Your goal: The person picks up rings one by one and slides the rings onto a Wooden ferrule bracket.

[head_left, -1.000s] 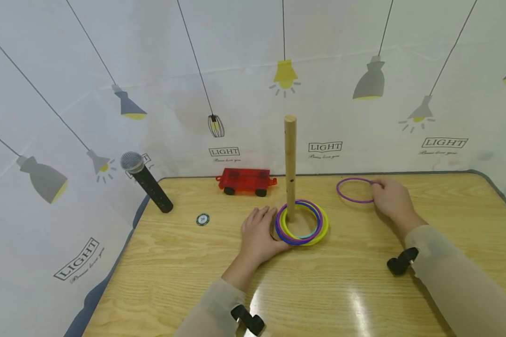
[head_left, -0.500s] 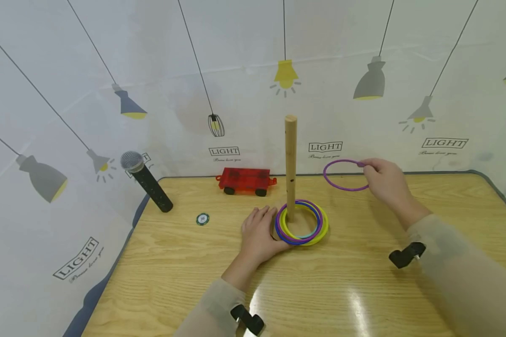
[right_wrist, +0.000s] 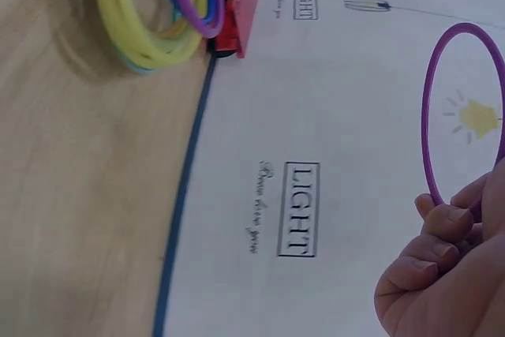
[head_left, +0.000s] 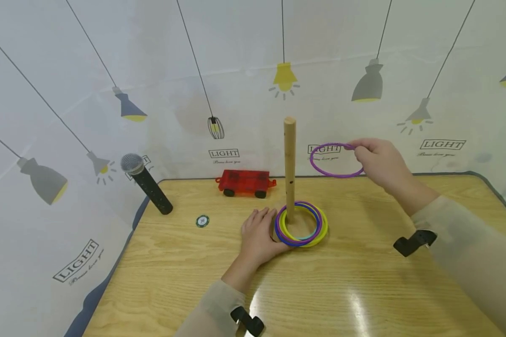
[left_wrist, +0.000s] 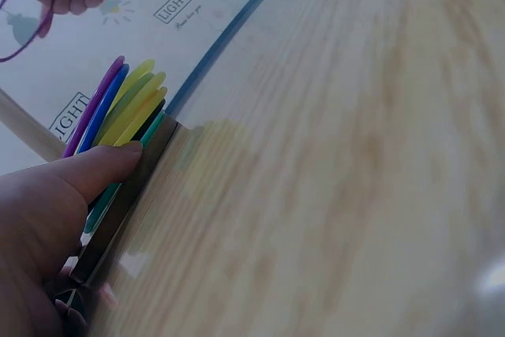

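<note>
My right hand (head_left: 381,164) pinches a thin purple ring (head_left: 336,176) between thumb and fingers, up off the table and to the right of the wooden peg (head_left: 290,164). The ring's far side points toward the peg, lower than its top. Around the peg's foot lies a stack of yellow, blue, purple and teal rings (left_wrist: 138,112). My left hand (head_left: 259,236) grips the stand's flat base (left_wrist: 104,244) from the left, its thumb along the near edge beside the stack. In the left wrist view the fingers on the far side are mostly hidden.
A red toy car (head_left: 245,182) stands behind the peg at the table's back edge. To the left are a black microphone (head_left: 152,189) and a round chip (head_left: 202,221). A printed cloth (head_left: 173,56) hangs behind the wooden table (head_left: 341,281).
My right hand has lifted the purple ring from the table and carried it up and left toward the peg. The left hand and the stacked rings have stayed in place.
</note>
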{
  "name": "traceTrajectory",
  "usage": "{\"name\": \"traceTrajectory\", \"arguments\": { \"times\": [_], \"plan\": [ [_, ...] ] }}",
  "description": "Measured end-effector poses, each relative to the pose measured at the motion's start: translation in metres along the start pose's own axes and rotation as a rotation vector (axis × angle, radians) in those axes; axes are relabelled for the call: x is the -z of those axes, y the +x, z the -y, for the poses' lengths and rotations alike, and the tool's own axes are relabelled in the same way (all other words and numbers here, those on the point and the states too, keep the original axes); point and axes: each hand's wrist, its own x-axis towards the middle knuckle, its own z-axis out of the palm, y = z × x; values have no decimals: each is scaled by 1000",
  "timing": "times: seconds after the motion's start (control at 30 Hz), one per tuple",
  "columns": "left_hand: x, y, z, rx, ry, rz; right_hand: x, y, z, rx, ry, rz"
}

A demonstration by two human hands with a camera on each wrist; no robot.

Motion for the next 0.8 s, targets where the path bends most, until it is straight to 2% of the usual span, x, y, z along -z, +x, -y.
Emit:
{"name": "traceTrajectory", "arguments": {
  "times": [0.2, 0.5, 0.8],
  "plan": [
    [1, -1, 1, -14, 9, -19, 9, 1, 26, 18, 51, 8],
    [-1, 0, 1, -6, -2, -17, 22, 8, 67, 87, 37, -24],
    [0, -1, -1, 2, 5, 3, 41, 14, 95, 67, 90, -39]
  ]
}}
